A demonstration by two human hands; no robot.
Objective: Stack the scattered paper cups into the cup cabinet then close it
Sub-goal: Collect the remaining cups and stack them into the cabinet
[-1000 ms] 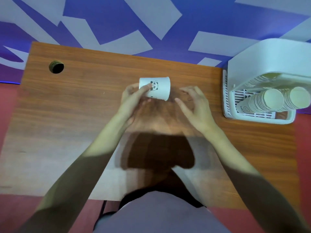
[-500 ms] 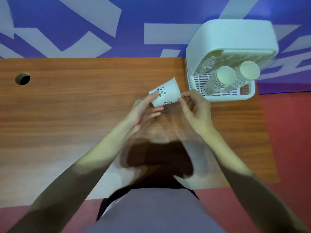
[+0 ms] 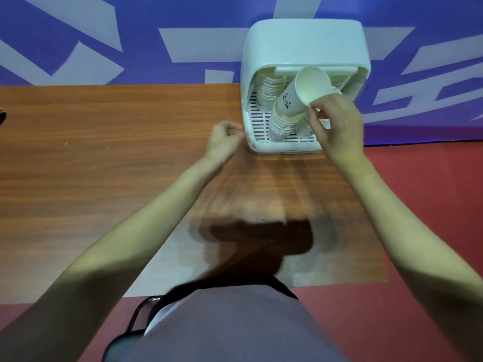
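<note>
The white cup cabinet (image 3: 304,43) stands open at the table's far right corner, with stacks of paper cups (image 3: 281,124) leaning inside on its slotted floor. My right hand (image 3: 337,124) pinches the rim of a panda-print paper cup (image 3: 300,95), whose base sits in the top of the front stack, mouth tilted toward me. My left hand (image 3: 224,139) rests curled at the cabinet's left front corner with nothing visible in it. A second stack behind my right hand is mostly hidden.
The wooden table (image 3: 104,152) ends just right of the cabinet, where red floor (image 3: 431,205) begins. A cable hole (image 3: 2,116) sits at the far left edge. Blue and white patterned flooring lies behind the table. My torso shows at the bottom.
The panda cup passed from my left hand to my right and moved from mid-table onto the front stack in the cabinet. My left hand let go and curled beside the cabinet. The view swung right.
</note>
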